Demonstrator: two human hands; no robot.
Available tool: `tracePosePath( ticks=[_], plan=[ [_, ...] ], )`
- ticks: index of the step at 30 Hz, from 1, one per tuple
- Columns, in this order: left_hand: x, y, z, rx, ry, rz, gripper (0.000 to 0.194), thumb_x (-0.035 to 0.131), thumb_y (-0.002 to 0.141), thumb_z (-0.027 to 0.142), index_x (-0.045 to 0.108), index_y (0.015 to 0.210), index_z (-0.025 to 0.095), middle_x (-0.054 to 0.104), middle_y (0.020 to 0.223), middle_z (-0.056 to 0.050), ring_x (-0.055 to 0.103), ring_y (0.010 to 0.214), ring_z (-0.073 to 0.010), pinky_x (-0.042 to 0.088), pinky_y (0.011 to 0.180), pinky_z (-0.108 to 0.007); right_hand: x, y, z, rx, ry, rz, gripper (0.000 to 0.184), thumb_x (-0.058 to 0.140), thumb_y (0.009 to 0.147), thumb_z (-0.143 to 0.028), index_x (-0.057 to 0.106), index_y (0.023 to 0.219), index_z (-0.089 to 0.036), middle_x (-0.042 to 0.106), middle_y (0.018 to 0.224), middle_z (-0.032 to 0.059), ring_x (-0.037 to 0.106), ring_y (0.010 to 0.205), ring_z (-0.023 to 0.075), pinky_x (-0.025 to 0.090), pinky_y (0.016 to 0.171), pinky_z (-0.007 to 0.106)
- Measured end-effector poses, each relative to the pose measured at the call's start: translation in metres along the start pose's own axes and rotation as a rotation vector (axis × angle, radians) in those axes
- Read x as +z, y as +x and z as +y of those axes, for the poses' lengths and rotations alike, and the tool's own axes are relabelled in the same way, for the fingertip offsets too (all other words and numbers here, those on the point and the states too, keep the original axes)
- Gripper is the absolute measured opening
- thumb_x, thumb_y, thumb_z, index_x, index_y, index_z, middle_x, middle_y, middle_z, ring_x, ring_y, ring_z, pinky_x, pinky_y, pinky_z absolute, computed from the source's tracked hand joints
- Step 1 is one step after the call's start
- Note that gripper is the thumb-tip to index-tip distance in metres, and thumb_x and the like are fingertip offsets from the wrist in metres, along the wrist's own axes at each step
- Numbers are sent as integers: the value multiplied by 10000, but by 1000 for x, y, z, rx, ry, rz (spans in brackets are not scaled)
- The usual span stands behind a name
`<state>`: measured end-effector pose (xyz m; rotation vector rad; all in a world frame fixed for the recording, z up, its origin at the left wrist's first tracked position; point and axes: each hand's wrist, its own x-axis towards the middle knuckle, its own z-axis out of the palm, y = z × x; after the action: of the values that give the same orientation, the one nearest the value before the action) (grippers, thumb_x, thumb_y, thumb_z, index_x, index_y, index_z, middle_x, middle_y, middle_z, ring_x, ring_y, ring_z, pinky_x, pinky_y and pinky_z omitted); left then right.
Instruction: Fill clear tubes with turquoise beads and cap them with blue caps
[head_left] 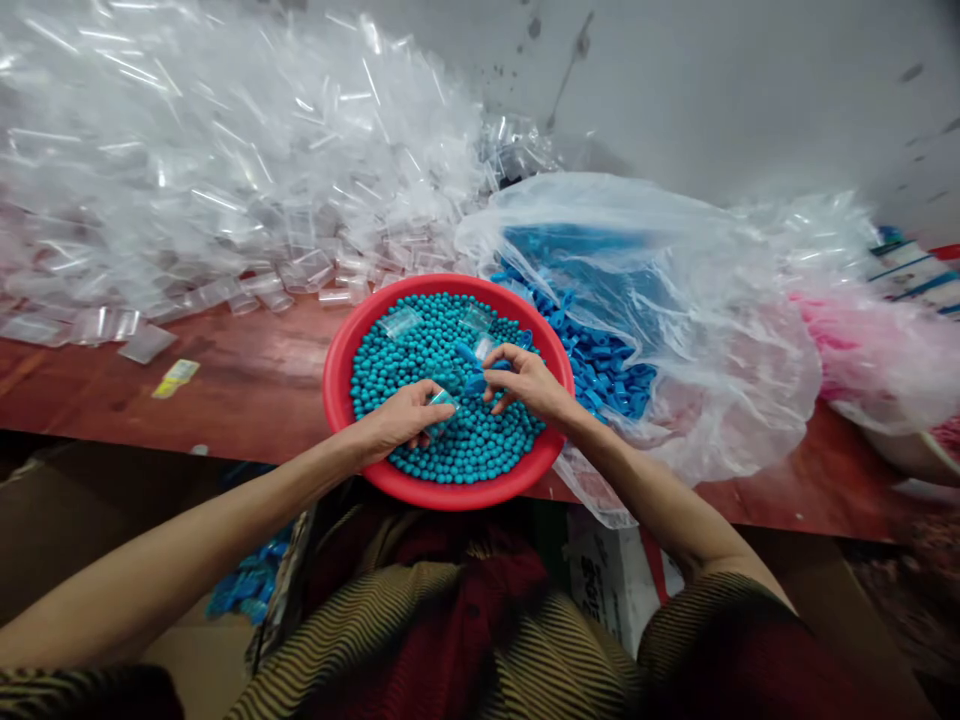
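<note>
Hundreds of teal beads (450, 440) | red basin (337, 370) | left hand (401, 418) pinching clear tube (442, 398) | right hand (525, 382) pinching blue cap (474, 383)

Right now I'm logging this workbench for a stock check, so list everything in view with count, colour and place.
basin: one, red, at the table's near edge, in front of the person.
beads: too many to count, teal, filling the basin.
clear tubes: a large heap, transparent, far left of the table.
blue caps: many, blue, in an open clear bag right of the basin.
yellow tag: one, on the table left of the basin.
table: one, reddish brown.
left hand: grip on a small clear tube, over the beads.
right hand: pinching a blue cap.
</note>
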<state>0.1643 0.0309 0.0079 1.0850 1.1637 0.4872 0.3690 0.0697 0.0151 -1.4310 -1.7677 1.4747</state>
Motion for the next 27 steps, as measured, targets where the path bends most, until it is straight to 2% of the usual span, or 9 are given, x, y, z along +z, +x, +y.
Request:
tracePosePath(
  ticks=[2,4,7,9,14,17,20,25,27],
  plan=[
    [-1,0,0,-9,-35,2,279,617,730,376,431,828,193,475,564,79,467,394,-60,318,338,-148,-3,-4,4,81,-29,-62,108,526,791,-228,518,890,-185,556,659,-35,595,614,131,490,530,243],
    [-2,0,0,-16,-87,-37,292,621,722,372,432,861,196,544,621,54,513,417,-75,337,343,-153,-5,-10,6,53,-241,-95,88,546,796,-220,540,873,-177,596,727,-12,590,653,127,483,584,246],
    [-3,0,0,2,-133,-131,329,630,719,366,451,934,194,621,728,10,577,478,-93,365,369,-157,-1,-15,1,-55,-622,-66,227,546,855,-290,553,1048,-172,648,920,42,611,820,163,469,725,280],
    [-3,0,-1,17,-152,-168,355,640,719,369,457,966,192,628,757,4,599,512,-97,382,388,-157,8,-16,-5,-65,-848,-70,327,515,890,-376,530,1140,-166,643,1026,85,609,933,204,454,773,297],
    [-4,-1,-2,51,-180,-171,357,646,716,360,454,963,188,621,740,10,595,518,-92,387,396,-155,32,-18,-6,-137,-1185,-127,338,434,921,-441,576,1074,-176,637,1015,116,597,943,235,439,720,288],
    [-3,0,-2,77,-167,-144,338,632,722,352,457,958,185,609,735,15,580,511,-81,380,397,-154,35,-22,-1,-234,-1214,-147,258,471,912,-358,588,1062,-184,638,987,107,596,900,223,422,694,278],
    [-2,1,-2,101,-99,-104,327,618,724,340,458,962,183,590,726,24,555,490,-70,365,385,-152,28,-22,0,-196,-1135,-159,209,457,913,-278,597,1044,-193,651,968,78,605,879,195,417,698,258],
    [2,2,-3,102,54,-10,262,561,761,283,432,969,191,540,696,50,504,442,-63,338,356,-160,18,-19,-7,-110,-940,104,338,403,937,-288,528,1235,-190,672,1039,88,623,920,206,441,755,283],
    [3,2,-3,125,80,7,261,565,758,274,431,966,193,521,703,57,483,424,-58,333,345,-169,22,-19,-9,-175,-816,80,384,385,945,-300,493,1292,-176,669,1086,100,620,961,211,448,786,295]
  ],
)
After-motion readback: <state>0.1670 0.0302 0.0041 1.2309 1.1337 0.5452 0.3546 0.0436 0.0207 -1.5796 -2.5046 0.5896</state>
